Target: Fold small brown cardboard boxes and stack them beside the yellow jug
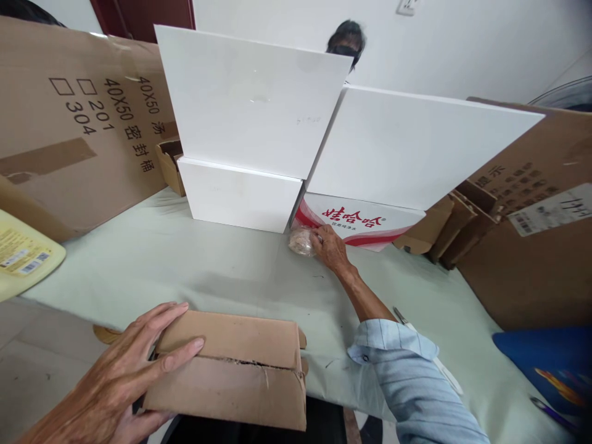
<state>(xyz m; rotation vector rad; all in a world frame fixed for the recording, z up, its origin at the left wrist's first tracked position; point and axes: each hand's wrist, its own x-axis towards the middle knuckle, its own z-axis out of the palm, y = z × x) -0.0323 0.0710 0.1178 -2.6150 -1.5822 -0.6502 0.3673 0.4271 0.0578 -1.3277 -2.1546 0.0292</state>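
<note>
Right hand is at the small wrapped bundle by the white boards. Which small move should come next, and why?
Probably close the right hand round the wrapped bundle and draw it back toward the cardboard box. Its fingertips touch the bundle, which lies far out by the white board, while the left hand lies flat on the box.

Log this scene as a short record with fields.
Surface: table under a pale cloth
Left hand: lies flat on box at the near edge, fingers spread
Right hand: stretched far, fingertips on bag; firm grip or not, cannot tell
Behind bag: white panels propped upright, red-lettered carton beneath one
Left side: big carton, yellow bottle
</note>
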